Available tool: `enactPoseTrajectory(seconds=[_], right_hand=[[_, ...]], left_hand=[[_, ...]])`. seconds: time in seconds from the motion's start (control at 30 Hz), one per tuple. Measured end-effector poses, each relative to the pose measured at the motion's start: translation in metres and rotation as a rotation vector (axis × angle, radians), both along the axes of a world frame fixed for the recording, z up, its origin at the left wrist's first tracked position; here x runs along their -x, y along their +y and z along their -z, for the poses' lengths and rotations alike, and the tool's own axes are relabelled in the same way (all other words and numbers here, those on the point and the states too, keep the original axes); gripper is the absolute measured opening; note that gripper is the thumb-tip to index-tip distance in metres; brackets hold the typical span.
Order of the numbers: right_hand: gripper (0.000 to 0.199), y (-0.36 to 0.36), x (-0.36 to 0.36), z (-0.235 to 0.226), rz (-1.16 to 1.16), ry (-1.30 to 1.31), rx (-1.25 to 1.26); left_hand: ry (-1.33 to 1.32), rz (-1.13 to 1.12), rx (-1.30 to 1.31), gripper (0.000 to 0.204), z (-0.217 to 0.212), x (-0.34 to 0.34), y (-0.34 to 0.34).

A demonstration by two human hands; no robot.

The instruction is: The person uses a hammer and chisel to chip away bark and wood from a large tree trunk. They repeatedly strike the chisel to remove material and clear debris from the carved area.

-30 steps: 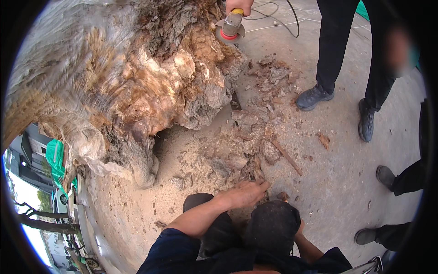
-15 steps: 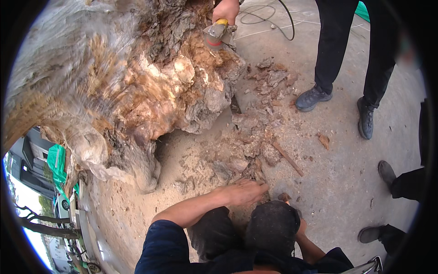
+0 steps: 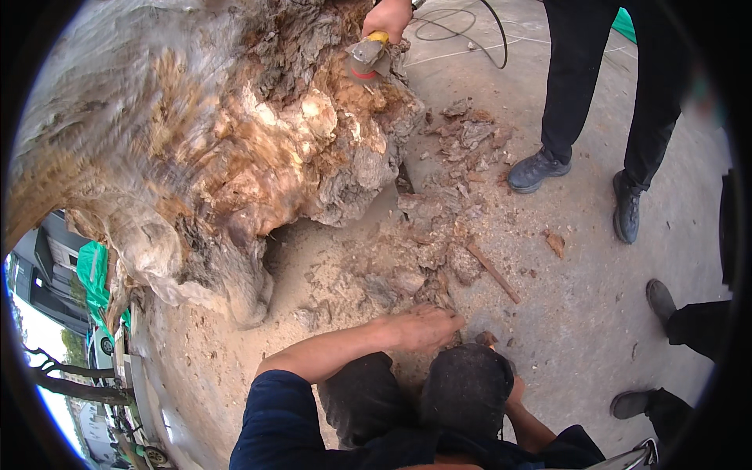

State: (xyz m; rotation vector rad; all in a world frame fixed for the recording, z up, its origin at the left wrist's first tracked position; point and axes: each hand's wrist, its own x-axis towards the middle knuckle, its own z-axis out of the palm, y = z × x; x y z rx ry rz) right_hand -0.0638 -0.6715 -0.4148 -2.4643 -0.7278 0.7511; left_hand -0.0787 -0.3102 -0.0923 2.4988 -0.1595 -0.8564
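Observation:
I am squatting, with my two knees in black trousers (image 3: 466,388) low in the view. My left hand (image 3: 423,329) reaches forward from a navy sleeve and lies palm down on a pile of bark and wood chips (image 3: 415,266); whether it grips a piece is hidden. Only my right forearm (image 3: 526,415) shows, as the hand is behind my right knee. A huge rotten tree stump (image 3: 235,141) fills the upper left. Another person's hand (image 3: 388,16) presses a corded angle grinder (image 3: 366,56) against the stump's top.
A person in black trousers and grey shoes (image 3: 536,168) stands at the upper right, and more shoes (image 3: 662,301) show at the right edge. A cable (image 3: 470,23) loops on the concrete. A stick (image 3: 493,272) lies among the sawdust. Green sheeting (image 3: 94,274) lies at the left.
The other person's hand and grinder have come slightly left and down onto the stump. My left hand stays on the chips.

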Motion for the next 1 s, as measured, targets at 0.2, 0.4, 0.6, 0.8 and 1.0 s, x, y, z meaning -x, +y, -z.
enactPoseTrajectory(seconds=[0.2, 0.4, 0.6, 0.8, 1.0], right_hand=[[0.034, -0.001, 0.003, -0.003, -0.002, 0.002, -0.004], [0.035, -0.005, -0.001, 0.007, -0.012, -0.002, 0.001], [0.047, -0.012, 0.010, 0.039, -0.010, 0.059, -0.058], [0.075, -0.040, 0.013, 0.095, -0.100, 0.217, 0.112], [0.065, -0.018, 0.009, 0.060, -0.032, 0.104, 0.048]], left_hand=[[-0.145, -0.070, 0.066, 0.013, -0.008, 0.001, -0.006], [-0.283, -0.156, 0.172, 0.014, -0.013, 0.008, -0.003], [-0.365, -0.180, 0.186, 0.014, 0.004, 0.021, 0.003], [-0.450, -0.151, 0.194, 0.021, -0.006, 0.021, 0.003], [-0.470, -0.160, 0.231, 0.015, 0.008, 0.028, 0.001]])
